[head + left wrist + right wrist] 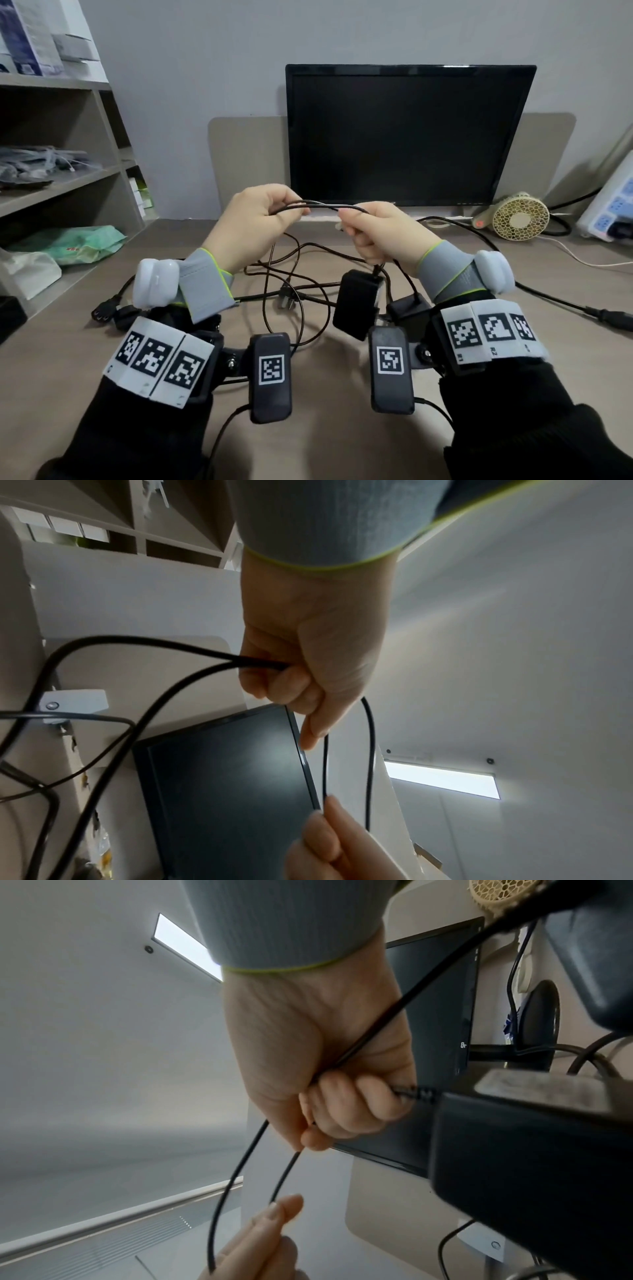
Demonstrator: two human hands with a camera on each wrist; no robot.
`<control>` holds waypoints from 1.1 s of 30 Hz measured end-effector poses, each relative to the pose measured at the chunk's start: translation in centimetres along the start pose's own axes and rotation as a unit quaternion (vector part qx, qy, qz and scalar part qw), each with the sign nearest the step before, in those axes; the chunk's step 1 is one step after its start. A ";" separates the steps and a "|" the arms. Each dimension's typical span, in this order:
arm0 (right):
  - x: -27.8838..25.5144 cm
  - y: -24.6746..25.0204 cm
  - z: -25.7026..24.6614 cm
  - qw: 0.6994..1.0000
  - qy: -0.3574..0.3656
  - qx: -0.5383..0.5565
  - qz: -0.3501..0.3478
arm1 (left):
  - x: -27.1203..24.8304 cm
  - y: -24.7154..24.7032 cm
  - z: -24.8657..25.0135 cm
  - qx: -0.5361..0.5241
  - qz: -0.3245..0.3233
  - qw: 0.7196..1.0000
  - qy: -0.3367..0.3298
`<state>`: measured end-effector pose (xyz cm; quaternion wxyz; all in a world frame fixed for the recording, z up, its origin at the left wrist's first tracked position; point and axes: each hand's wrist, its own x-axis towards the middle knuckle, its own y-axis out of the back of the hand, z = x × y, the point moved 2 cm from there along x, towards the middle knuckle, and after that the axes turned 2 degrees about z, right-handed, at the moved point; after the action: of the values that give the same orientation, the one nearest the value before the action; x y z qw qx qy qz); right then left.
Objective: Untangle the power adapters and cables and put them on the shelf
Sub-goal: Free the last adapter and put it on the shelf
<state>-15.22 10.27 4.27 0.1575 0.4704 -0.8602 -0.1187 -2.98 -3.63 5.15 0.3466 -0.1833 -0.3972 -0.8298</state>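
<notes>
Both hands are raised in front of the monitor with a doubled thin black cable (325, 206) stretched between them. My left hand (274, 214) grips one end of that stretch, fingers curled round it (301, 674). My right hand (358, 224) pinches the other end and also holds the cord close to a black power adapter (356, 305), which hangs tilted just below it (531, 1164). A second black adapter (407, 308) lies by my right wrist. Tangled black cables (291, 270) and a plug (289, 301) lie on the desk below.
A grey shelf unit (68, 181) stands at the left, holding bagged items and a green packet (85, 243). The monitor (407, 133) stands behind my hands. A small beige fan (520, 216) and a power strip (613, 209) sit at the right. A thick black cord (555, 301) crosses the desk at the right.
</notes>
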 end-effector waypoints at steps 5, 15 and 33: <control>-0.2 2.3 -0.5 0.993 0.044 0.027 0.106 | -0.4 1.0 -2.6 -0.001 -0.036 0.997 0.068; -1.1 4.5 -1.2 0.954 0.085 0.148 0.248 | -1.2 0.1 -7.1 0.029 -0.060 0.987 0.149; 0.5 -2.1 -1.3 0.993 0.079 -0.015 0.090 | -0.7 -3.5 1.3 0.000 -0.108 0.994 -0.022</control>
<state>-13.30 8.64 4.83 0.2416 0.3962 -0.8822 -0.0795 -4.98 -0.72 3.71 0.2465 -0.1577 -0.4219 -0.8581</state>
